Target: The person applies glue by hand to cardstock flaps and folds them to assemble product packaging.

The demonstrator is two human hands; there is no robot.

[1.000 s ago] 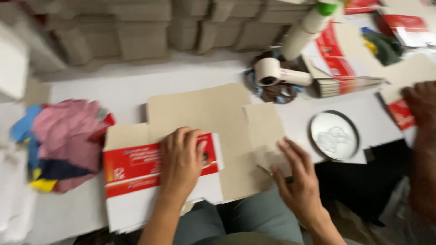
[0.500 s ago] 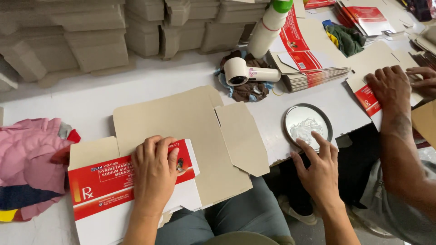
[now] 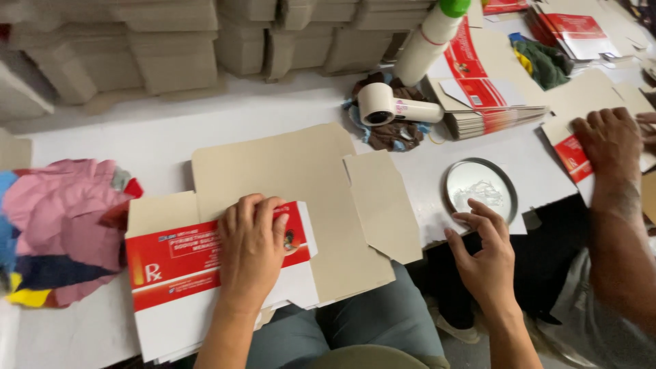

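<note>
A: How many things do you have on the bench point(image 3: 137, 137) in front of you?

B: One flat carton point(image 3: 273, 225), one round tin point(image 3: 480, 189), one tape roll point(image 3: 377, 104), one white bottle point(image 3: 429, 42) and one heap of rags point(image 3: 55, 229). Your two hands are out; a third hand point(image 3: 610, 140), someone else's, presses another carton at the right.

A: And the carton?

B: It lies unfolded at the near edge, grey-brown inside, with one red-and-white printed panel turned up. Your left hand point(image 3: 251, 249) lies flat on that panel, fingers spread, gripping nothing. Your right hand point(image 3: 486, 254) is open too, fingertips touching the tin's near rim, holding nothing.
</note>
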